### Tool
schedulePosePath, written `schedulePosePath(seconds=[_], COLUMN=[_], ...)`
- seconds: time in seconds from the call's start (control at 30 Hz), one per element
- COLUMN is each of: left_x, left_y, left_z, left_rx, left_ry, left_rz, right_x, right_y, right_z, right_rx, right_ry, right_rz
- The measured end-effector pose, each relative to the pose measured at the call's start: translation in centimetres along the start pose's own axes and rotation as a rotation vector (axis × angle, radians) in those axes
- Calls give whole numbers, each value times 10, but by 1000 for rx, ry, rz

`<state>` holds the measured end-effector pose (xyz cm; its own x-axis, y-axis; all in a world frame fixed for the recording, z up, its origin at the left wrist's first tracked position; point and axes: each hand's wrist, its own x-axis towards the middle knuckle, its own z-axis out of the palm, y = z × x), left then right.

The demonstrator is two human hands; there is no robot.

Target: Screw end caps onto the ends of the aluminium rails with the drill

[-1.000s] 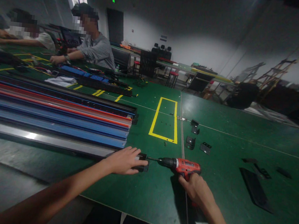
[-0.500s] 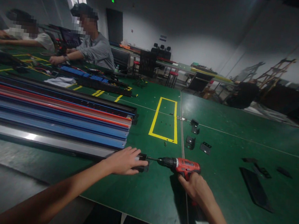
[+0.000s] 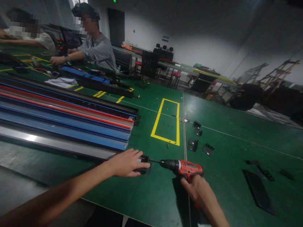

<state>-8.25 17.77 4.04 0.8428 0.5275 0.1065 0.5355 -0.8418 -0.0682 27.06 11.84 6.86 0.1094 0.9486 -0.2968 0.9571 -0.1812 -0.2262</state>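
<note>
My right hand (image 3: 197, 188) is wrapped round the grip of a red and black power drill (image 3: 190, 168). The drill lies level, its thin bit pointing left and reaching a black end bracket (image 3: 146, 169). That bracket sits at the right end of a long silver rail (image 3: 81, 150). Over the rail's end and the bracket rests my left hand (image 3: 127, 163), palm down with fingers spread, pressing on them. Whether the bit's tip sits in a screw is too small to tell.
More long blue, red and black rails (image 3: 58, 117) lie beyond the silver one. Small black brackets (image 3: 192, 144) and a dark flat plate (image 3: 259, 191) are on the green table (image 3: 226, 195). A person in grey (image 3: 100, 51) and another person sit at the far left.
</note>
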Motion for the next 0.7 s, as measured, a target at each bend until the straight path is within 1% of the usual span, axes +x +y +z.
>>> schedulePosePath(seconds=[0.2,0.37,0.53,0.7], left_x=[-1,-1,0,1], left_y=[-1,0,0,0], left_z=[3,0,-3,-3], left_rx=[-28,2,47,55], left_ry=[17,-6,-36,-42], left_rz=[-1,7,9,4], right_x=[-2,-2,-2,-3], right_y=[-2,-3,-2,-2], right_z=[-2,-2,-1,-1], right_rx=[13,9,-23,-22], right_ry=[2,-11,19,12], right_rz=[17,7,4,-2])
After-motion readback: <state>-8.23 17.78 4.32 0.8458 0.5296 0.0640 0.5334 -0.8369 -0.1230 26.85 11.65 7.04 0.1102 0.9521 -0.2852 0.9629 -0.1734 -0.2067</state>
